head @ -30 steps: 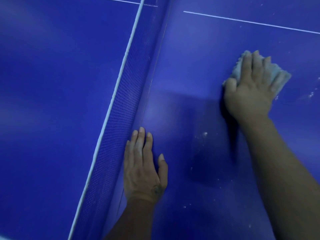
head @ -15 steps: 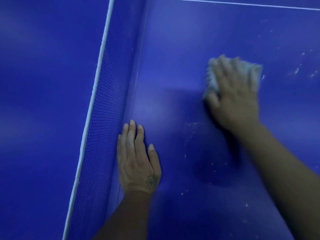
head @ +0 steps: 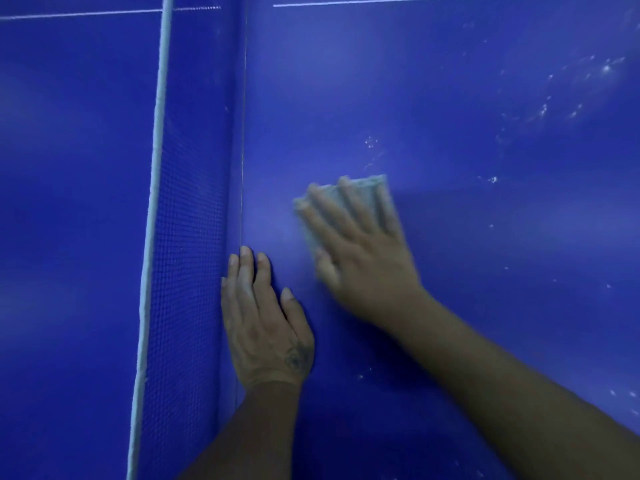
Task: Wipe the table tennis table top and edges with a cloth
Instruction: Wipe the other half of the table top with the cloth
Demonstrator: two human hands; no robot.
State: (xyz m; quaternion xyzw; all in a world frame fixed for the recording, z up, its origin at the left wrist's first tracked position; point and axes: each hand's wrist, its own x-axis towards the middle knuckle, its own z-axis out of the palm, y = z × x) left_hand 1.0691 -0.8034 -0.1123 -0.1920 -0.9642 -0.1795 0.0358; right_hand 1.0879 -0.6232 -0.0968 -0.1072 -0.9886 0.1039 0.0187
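I see the right hand (head: pixel 360 258), fingers spread straight, pressing the cloth (head: pixel 367 188) onto the blue table (head: pixel 485 244), and at its seven o'clock the left hand (head: pixel 266 323) lies flat, palm down, just beside the net (head: pixel 187 237).

Count: one blue table (head: pixel 485 237), one net (head: pixel 187 237), one cloth (head: pixel 370 188), two hands: left hand (head: pixel 266 327), right hand (head: pixel 363 258).

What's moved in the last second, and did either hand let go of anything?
The right hand slid the cloth left across the table, toward the net, ending close to the left hand. Nothing was taken or released. The left hand stayed flat on the table beside the net; white specks remain at right.
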